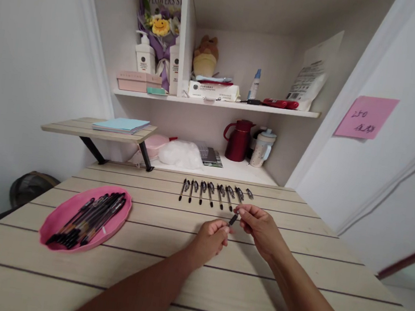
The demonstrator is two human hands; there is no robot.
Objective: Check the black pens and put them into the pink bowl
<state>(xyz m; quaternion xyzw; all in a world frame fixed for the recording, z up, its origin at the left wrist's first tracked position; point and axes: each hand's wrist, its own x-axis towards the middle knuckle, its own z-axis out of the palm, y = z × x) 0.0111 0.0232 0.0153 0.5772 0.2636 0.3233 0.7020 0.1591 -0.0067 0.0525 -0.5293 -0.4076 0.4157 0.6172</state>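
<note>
A black pen (pixel 233 220) without its cap is held between my two hands, tilted up to the right. My left hand (pixel 211 238) is closed around its lower end, hiding much of the barrel. At the upper end, the thumb and fingertips of my right hand (pixel 259 226) pinch the pen near its tip. Just beyond my hands runs a row of uncapped pens (pixel 201 194) and small dark caps (pixel 211 188) lying in pairs. At the row's right end lies a single cap (pixel 249 194).
On the left of the slatted wooden table (pixel 132 277) stands a pink tray (pixel 122 221) full of pens. Behind it is a small raised shelf (pixel 78 126) bearing blue paper (pixel 121 124). A red jug (pixel 238 141) and a cup (pixel 261 150) stand at the back.
</note>
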